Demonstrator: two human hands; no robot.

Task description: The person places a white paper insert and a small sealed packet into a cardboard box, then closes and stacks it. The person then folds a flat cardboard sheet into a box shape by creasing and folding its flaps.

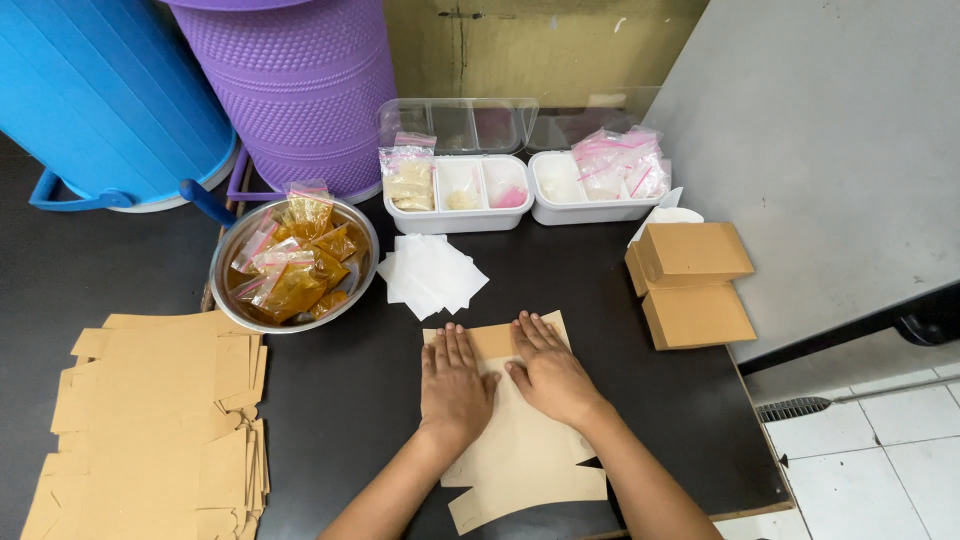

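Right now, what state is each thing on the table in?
Flat box blank: unfolded, pressed flat under both hands.
Left hand: open, palm down on the blank.
Right hand: open, palm down on the blank.
Stack of box blanks: flat, unfolded.
Two cardboard boxes: folded, closed.
Metal bowl: filled with sealed yellow sachets.
White divided trays: uncovered, holding small bags.
White paper sheets: loosely piled.

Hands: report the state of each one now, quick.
Left hand: open, palm flat on the flat cardboard box blank, holding nothing.
Right hand: open, pressed flat on the same blank.
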